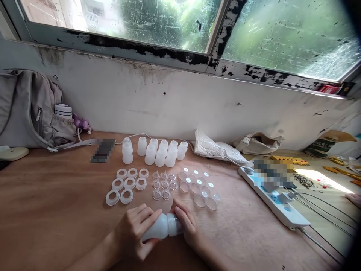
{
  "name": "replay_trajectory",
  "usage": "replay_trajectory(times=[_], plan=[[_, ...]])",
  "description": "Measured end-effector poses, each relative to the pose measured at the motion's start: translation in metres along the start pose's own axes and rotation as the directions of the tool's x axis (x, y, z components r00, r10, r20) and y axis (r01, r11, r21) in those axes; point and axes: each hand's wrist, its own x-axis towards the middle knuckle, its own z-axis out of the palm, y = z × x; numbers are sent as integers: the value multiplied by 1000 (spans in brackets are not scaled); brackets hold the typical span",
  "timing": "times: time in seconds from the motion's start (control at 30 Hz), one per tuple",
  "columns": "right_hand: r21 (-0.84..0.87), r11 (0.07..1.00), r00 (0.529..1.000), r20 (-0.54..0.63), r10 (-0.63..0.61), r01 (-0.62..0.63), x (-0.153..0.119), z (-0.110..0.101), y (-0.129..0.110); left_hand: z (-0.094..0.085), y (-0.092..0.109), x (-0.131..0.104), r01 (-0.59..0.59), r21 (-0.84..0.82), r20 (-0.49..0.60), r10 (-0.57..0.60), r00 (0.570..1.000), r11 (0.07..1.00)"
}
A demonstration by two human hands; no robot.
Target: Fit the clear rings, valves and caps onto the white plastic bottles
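Note:
My left hand (138, 230) is wrapped around the body of a small translucent white baby bottle (158, 228), which lies tilted sideways with its capped end to the right. On that end sits a ring collar with a clear cap, and my right hand (186, 223) is closed around the cap. Just beyond my hands are rows of white collar rings (129, 183), clear nipples (164, 184) and clear round caps (199, 202). Behind them stand several white bottle bodies (160, 156) in a group. One bottle (128, 150) at their left has a top on it.
A power strip (278, 203) with plugs and cables runs along the right. At the back are a white plastic package (214, 146) and a beige bag (258, 143). A phone (103, 150) and a grey backpack (31, 109) are at the left, below the wall and window.

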Motion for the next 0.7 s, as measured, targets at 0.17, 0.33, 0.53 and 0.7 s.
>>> replay_trajectory(times=[0.17,0.33,0.53,0.7], plan=[[1,1000,999,47,27,-27,-1,1,4,-2,1,-1,4,-4,10,-4,1000,1000],[-8,1000,1000,14,26,-26,1,2,3,-3,1,1,-8,23,0,8,1000,1000],[-2,1000,997,74,-20,20,3,2,-5,-4,4,0,-29,51,-20,30,999,998],[-108,994,998,65,-22,29,15,-3,-9,-1,-4,2,11,58,-49,-8,999,998]])
